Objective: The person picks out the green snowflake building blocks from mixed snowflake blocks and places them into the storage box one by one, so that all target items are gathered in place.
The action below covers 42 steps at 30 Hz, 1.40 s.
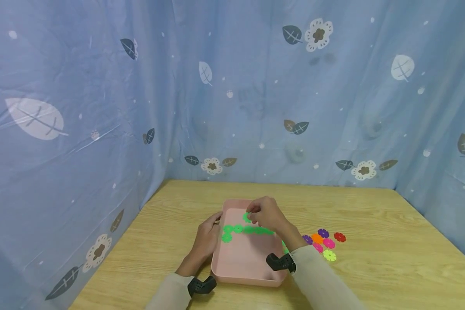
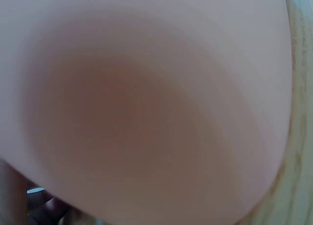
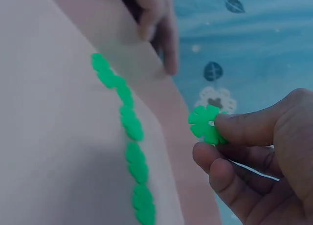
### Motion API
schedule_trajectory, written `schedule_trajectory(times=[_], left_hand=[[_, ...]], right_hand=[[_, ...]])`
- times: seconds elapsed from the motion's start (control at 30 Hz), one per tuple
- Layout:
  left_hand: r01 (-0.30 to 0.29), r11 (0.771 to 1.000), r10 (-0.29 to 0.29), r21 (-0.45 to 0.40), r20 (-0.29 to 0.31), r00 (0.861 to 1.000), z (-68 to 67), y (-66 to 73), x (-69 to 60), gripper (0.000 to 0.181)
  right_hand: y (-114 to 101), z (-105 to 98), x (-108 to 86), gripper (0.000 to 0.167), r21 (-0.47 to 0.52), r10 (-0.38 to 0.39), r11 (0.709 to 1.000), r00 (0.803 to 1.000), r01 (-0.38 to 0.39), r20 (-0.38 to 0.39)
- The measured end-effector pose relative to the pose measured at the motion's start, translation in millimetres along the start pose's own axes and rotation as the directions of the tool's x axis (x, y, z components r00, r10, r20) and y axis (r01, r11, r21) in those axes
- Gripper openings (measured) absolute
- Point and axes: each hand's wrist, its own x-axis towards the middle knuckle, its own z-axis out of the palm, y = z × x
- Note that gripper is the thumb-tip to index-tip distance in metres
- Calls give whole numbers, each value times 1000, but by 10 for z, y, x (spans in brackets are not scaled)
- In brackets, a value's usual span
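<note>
Between the thumb and fingertips of my right hand (image 1: 270,214) is a green flower-shaped plastic disc (image 3: 203,122), raised over the far part of a pink tray (image 1: 248,267). Several more green flower discs (image 3: 137,161) lie in a line across the tray floor, with one (image 1: 226,237) just in front of the line's left end. My left hand (image 1: 205,239) grips the tray's left rim, its fingers over the edge. In the left wrist view the pink tray wall (image 2: 254,49) fills most of the picture, blurred and shadowed.
Right of the tray lie several loose flower discs: purple (image 1: 323,233), orange (image 1: 317,238), pink (image 1: 329,243), red (image 1: 339,237) and yellow-green (image 1: 330,255). A green one (image 1: 285,247) shows partly behind my right forearm. Patterned blue curtains (image 1: 248,107) border the wooden table (image 1: 372,275).
</note>
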Motion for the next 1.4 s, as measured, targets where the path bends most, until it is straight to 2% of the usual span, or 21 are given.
schedule_trajectory(times=[0.07, 0.17, 0.3, 0.4, 0.6, 0.77, 1.03, 1.4], left_hand=[[0, 1000, 0, -10, 10, 1000, 0, -7, -9, 46], [-7, 1000, 8, -11, 18, 1000, -4, -10, -12, 45], [-16, 1000, 16, -8, 21, 1000, -21, -4, -8, 45], [-20, 1000, 20, -9, 28, 999, -31, -12, -14, 45], [-16, 1000, 17, -19, 36, 999, -51, -23, -43, 45], [-22, 1000, 23, -14, 28, 999, -69, -30, -61, 45], [-27, 999, 28, -19, 44, 999, -103, -40, -88, 45], [-47, 999, 47, -8, 46, 998, -155, -57, -125, 45]], right_hand=[[-8, 75, -1, 4, -78, -4, 997, 1000, 3, -1], [-29, 175, -9, 3, -102, -11, 995, 1000, 13, 18], [-52, 286, -12, 4, 11, -29, 1000, 996, 28, 82], [-51, 360, -13, 1, 23, -41, 999, 994, 39, 105], [-2, 466, -25, 13, -46, -15, 999, 995, 20, 96], [17, 508, -39, 15, -83, -6, 996, 996, 13, 89], [0, 556, -57, 20, -207, 43, 978, 994, -21, 103], [-46, 651, -63, 25, -260, 45, 966, 991, -11, 127]])
